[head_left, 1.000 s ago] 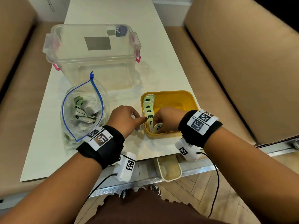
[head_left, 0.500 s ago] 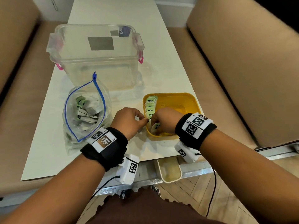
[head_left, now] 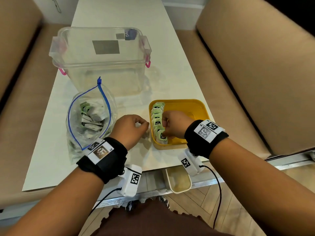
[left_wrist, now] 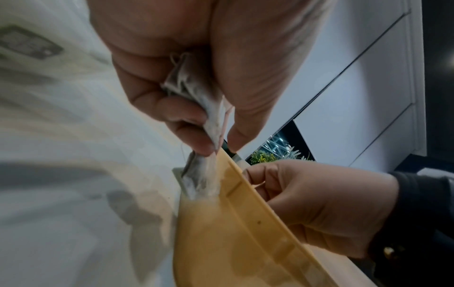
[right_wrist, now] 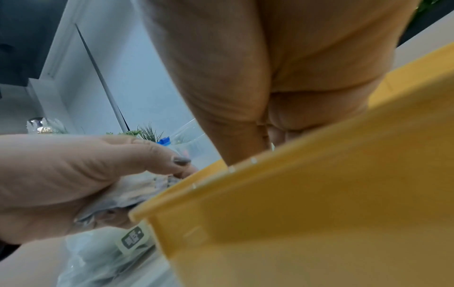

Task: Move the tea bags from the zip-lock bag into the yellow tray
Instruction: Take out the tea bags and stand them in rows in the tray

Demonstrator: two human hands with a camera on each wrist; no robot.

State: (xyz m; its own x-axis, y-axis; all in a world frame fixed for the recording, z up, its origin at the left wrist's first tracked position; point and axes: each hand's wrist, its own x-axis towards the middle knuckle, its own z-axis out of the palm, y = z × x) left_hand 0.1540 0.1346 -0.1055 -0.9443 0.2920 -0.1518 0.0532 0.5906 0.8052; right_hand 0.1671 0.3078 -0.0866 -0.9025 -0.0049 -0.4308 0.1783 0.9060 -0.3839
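While left hand (head_left: 130, 128) pinches white tea bag (left_wrist: 196, 93) between thumb and fingers, just outside yellow tray (head_left: 196, 106), right hand (head_left: 173, 124) sits inside tray, fingers curled on green-tagged tea bag (head_left: 162, 136) at row's near end. Zip-lock bag (head_left: 90, 116), more tea bags inside, lies on table (head_left: 170, 65) left of left hand.

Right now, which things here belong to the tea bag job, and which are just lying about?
In the job: zip-lock bag, yellow tray, row of tea bags, held tea bag, left hand, right hand.
Lying about: clear tub, beige cup.
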